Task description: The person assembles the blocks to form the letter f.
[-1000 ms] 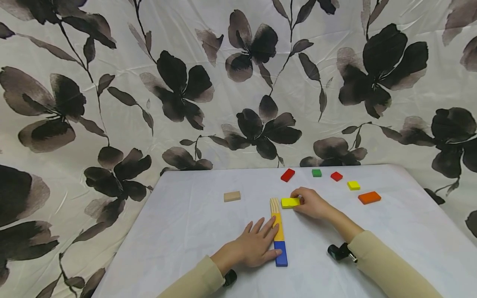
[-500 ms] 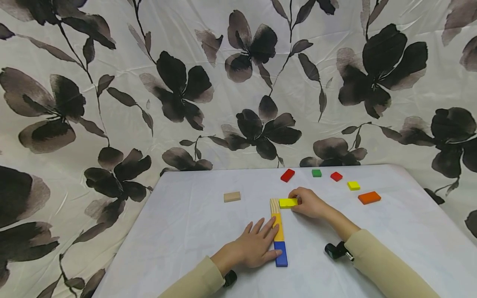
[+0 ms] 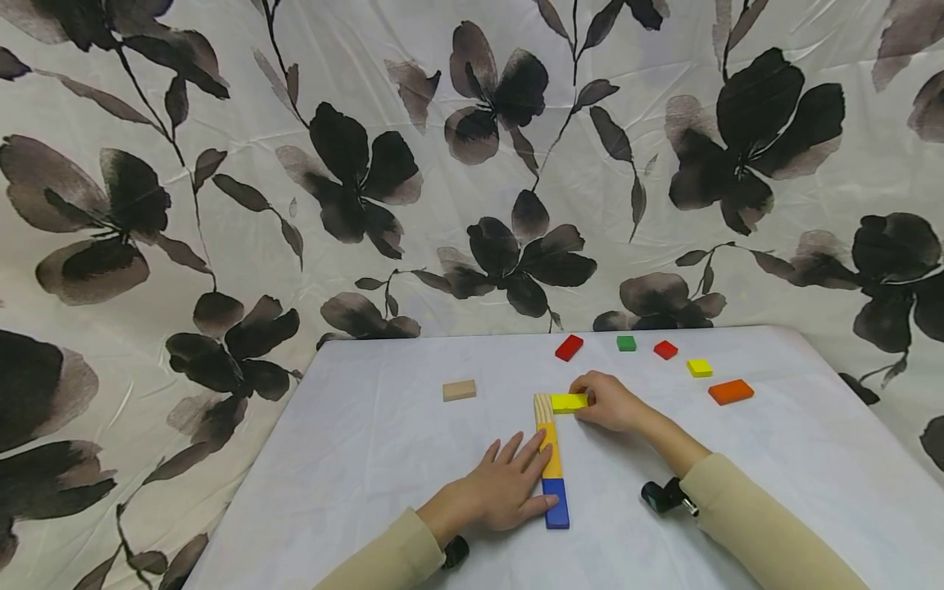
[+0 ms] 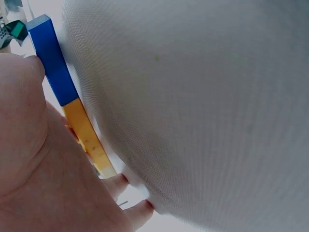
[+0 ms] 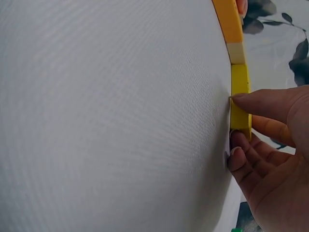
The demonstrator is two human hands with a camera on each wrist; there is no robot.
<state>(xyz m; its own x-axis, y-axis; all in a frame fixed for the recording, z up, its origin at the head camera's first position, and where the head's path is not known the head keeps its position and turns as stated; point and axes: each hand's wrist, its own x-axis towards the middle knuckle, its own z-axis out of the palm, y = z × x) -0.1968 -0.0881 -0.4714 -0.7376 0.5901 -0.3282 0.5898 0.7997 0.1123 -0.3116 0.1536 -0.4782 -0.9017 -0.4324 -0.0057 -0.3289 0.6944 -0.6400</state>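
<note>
A row of blocks lies flat in the head view: a blue block [image 3: 558,510], an amber-yellow block [image 3: 553,460] and a pale striped wooden block [image 3: 543,407] at the far end. My left hand [image 3: 497,490] rests along the row's left side with fingers spread. Its thumb lies on the blue block and fingertips are on the amber one. Between thumb and fingers, my right hand [image 3: 614,403] pinches a bright yellow block [image 3: 566,403]. That block lies crosswise, its left end right against the pale block; the right wrist view shows the thumb [image 5: 260,103] on its near side.
On the white table [image 3: 354,467], a tan wooden block [image 3: 460,390] lies left of the row. Farther back and right are a red block [image 3: 569,347], a green block [image 3: 626,343], a smaller red block [image 3: 666,350], a small yellow block [image 3: 699,368] and an orange block [image 3: 731,392].
My right hand has slid the bright yellow block left, closing the gap to the pale block. My left hand has stayed in place on the row.
</note>
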